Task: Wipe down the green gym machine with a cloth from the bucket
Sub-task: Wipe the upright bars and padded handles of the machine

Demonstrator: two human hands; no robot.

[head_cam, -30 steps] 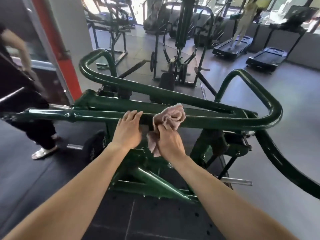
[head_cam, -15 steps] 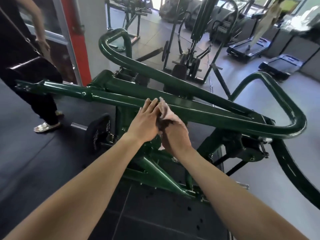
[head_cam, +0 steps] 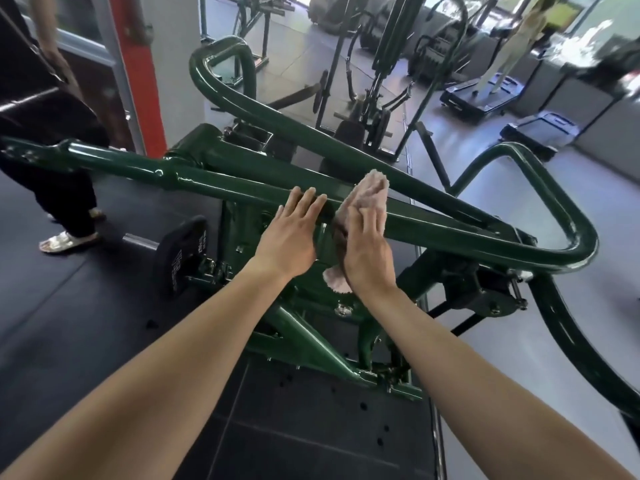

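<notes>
The green gym machine (head_cam: 221,181) fills the middle of the view, its thick glossy tubes running from left to right. A pinkish cloth (head_cam: 372,192) lies over the nearest crossbar, and one end hangs below my right wrist. My right hand (head_cam: 367,251) presses the cloth flat against the bar with straight fingers. Just to its left, my left hand (head_cam: 289,239) rests flat on the same bar, fingers straight, holding nothing. No bucket is in view.
A black weight plate (head_cam: 178,256) sits on a peg at the machine's left. A person in dark trousers (head_cam: 72,195) stands close at the far left. Other machines and treadmills (head_cam: 478,95) stand behind, with another person on one. Dark mat lies below.
My right hand has gone from gripping the bunched cloth to pressing it flat on the bar. My left hand has flattened beside it. The view has shifted nearer the machine.
</notes>
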